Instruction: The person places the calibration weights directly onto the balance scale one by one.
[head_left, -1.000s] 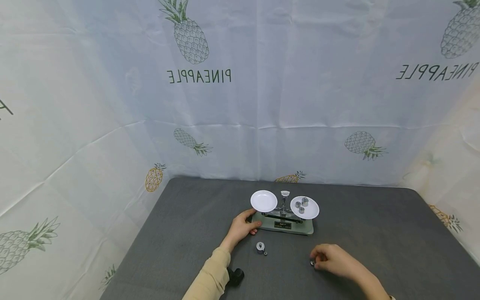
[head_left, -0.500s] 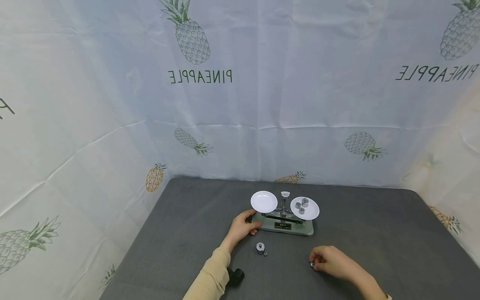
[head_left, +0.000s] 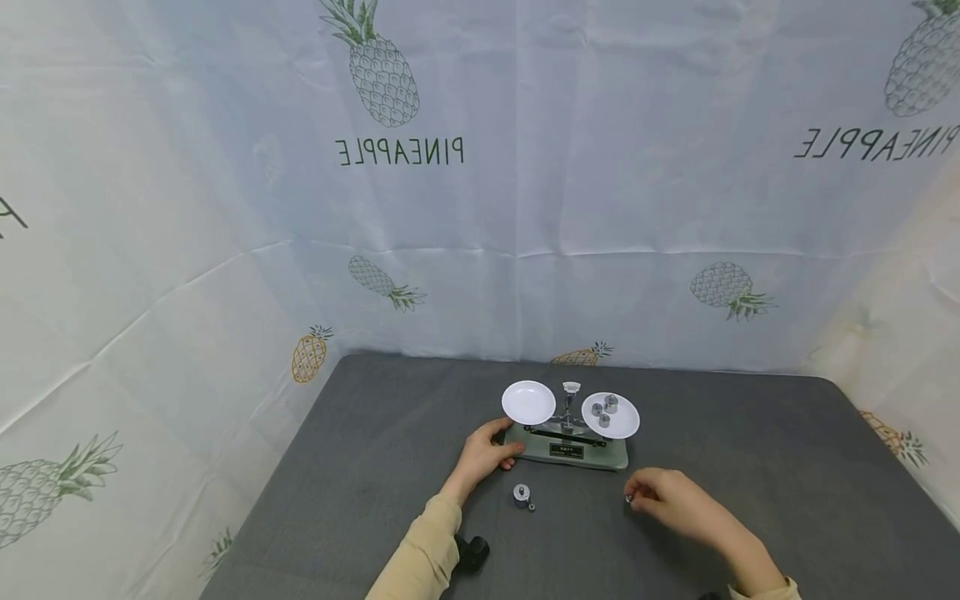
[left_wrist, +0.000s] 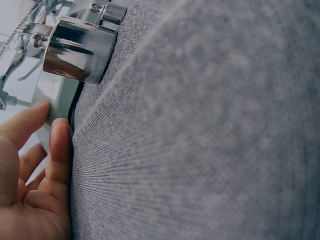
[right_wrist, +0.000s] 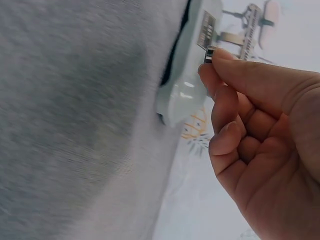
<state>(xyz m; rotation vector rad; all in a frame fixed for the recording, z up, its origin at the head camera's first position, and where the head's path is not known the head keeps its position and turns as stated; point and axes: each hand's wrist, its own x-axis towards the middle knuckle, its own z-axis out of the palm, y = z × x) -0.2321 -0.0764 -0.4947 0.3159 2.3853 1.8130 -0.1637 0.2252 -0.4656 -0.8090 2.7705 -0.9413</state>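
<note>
A pale green balance scale with two white pans stands on the grey table. Its left pan is bare; three metal weights sit on the right pan. My left hand grips the left end of the base, thumb in front, as the left wrist view also shows. Between thumb and index finger my right hand pinches a small metal weight, held above the table to the right of and nearer than the scale. A larger weight and a tiny one stand in front of the scale.
A black cylindrical object lies beside my left forearm, partly hidden by the sleeve. Behind the table and along its sides hangs a white cloth with pineapple prints.
My right hand has risen from the tabletop and moved a little toward the scale with the small weight between its fingers. The left hand keeps its hold on the base.
</note>
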